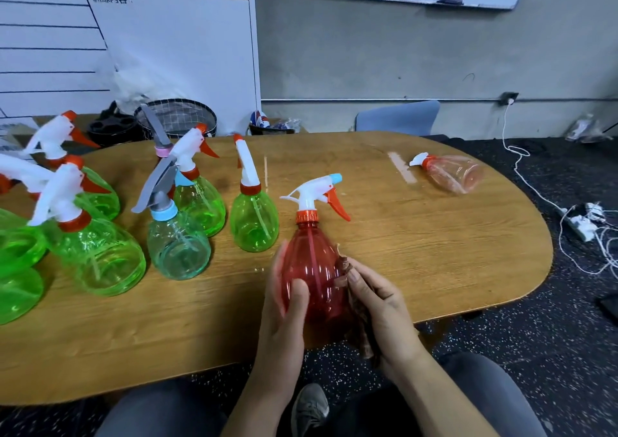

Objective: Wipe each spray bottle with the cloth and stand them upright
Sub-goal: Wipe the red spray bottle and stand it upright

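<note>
Mid-wipe on red bottle, left hand gripping it, right hand pressing cloth; green ones upright, pink bottle lying untouched.

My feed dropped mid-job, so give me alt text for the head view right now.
A person's left hand holds an upright red translucent plastic spray bottle at the near edge of an oval wooden table while the right hand presses a brown cloth to its side. Green bottles stand to the left; one pale red bottle lies far right.
</note>
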A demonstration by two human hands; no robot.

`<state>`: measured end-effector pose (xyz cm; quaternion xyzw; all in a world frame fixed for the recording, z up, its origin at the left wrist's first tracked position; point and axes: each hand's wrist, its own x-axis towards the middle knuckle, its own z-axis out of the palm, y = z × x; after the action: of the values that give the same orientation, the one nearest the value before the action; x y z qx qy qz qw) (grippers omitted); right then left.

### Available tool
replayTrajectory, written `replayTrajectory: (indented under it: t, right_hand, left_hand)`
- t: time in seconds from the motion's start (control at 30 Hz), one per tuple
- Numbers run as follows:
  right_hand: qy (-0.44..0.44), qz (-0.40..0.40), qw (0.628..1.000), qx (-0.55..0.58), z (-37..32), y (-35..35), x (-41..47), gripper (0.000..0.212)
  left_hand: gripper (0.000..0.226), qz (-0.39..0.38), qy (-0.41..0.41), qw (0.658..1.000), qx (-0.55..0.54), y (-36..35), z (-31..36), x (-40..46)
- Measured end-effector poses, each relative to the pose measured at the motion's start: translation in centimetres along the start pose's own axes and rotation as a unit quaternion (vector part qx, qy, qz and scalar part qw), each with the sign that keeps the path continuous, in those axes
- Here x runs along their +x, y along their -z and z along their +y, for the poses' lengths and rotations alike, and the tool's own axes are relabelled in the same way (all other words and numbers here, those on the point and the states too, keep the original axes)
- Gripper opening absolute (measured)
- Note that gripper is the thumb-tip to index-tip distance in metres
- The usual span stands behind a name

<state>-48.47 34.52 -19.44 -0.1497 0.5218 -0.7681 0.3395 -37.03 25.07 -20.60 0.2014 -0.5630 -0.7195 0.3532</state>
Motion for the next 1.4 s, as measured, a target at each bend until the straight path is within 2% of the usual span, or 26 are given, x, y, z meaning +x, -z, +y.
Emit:
replayTrajectory:
  t: [0.07, 0.23, 0.4, 0.57, 0.63, 0.67, 0.73, 0.8, 0.93, 1.03, 1.1, 1.13, 1.2, 1.27, 1.3, 1.4]
  right_hand:
    - [0.009, -0.005, 1.000, -0.002, -0.1, 0.0, -0.2, 0.031]
    - [0.038, 0.002, 0.998, -0.052, -0.9, -0.1, -1.7, 0.033]
    - [0.090, 0.020, 0.990, -0.110, -0.6, -0.2, -2.2, 0.031]
    - [0.171, 0.068, 0.959, -0.217, -1.6, 0.1, -2.5, 0.022]
    - [0.244, 0.073, 0.930, -0.265, -3.1, 0.0, -2.2, 0.019]
    - [0.285, 0.063, 0.903, -0.315, -4.0, -0.3, -1.9, 0.019]
    - [0.361, 0.030, 0.821, -0.442, -5.4, -1.3, -1.3, 0.023]
    - [0.380, -0.007, 0.768, -0.516, -6.1, -2.5, -0.4, 0.026]
    - [0.364, -0.059, 0.727, -0.579, -6.6, -3.8, 1.4, 0.029]
    - [0.407, 0.020, 0.693, -0.594, -7.6, -3.8, 2.8, 0.029]
    - [0.420, 0.097, 0.697, -0.573, -8.3, -3.9, 3.4, 0.027]
    - [0.415, 0.105, 0.706, -0.564, -8.3, -4.0, 3.6, 0.027]
    - [0.399, 0.044, 0.715, -0.573, -7.6, -4.5, 3.2, 0.028]
    - [0.383, -0.030, 0.708, -0.593, -7.1, -4.8, 2.6, 0.029]
    - [0.384, -0.028, 0.700, -0.602, -7.2, -4.8, 2.7, 0.029]
    - [0.404, 0.091, 0.704, -0.578, -8.3, -4.3, 3.7, 0.027]
  left_hand:
    - [0.073, 0.010, -0.018, 0.999, 0.033, 0.1, 0.1, -0.1]
    - [0.064, 0.005, -0.012, 1.000, 0.016, 0.2, 0.4, -0.3]
    - [0.095, -0.038, -0.026, 0.999, 0.019, 0.7, 0.8, -0.7]
    - [0.094, -0.008, -0.037, 0.999, 0.021, 0.8, 0.5, -0.6]
    - [0.094, 0.006, -0.040, 0.999, 0.019, 0.7, 0.6, -0.6]
    - [0.093, 0.009, -0.043, 0.999, 0.017, 0.6, 0.6, -0.7]
    - [0.090, 0.009, -0.052, 0.998, 0.017, 0.4, 0.7, -0.8]
    - [0.087, 0.006, -0.054, 0.998, 0.021, 0.3, 0.7, -0.8]
    - [0.086, 0.007, -0.056, 0.998, 0.041, 0.6, 0.8, -1.0]
    - [0.090, -0.003, -0.059, 0.996, 0.068, 0.7, 1.0, -1.3]
    - [0.092, -0.012, -0.066, 0.994, 0.087, 0.4, 1.4, -1.6]
    - [0.092, -0.015, -0.066, 0.994, 0.091, 0.3, 1.5, -1.7]
    - [0.092, -0.005, -0.062, 0.995, 0.079, 0.4, 1.5, -1.6]
    - [0.092, 0.011, -0.056, 0.996, 0.062, 0.7, 1.3, -1.4]
    - [0.092, 0.011, -0.056, 0.996, 0.061, 0.7, 1.3, -1.4]
    - [0.092, -0.003, -0.066, 0.995, 0.075, 0.6, 1.7, -1.6]
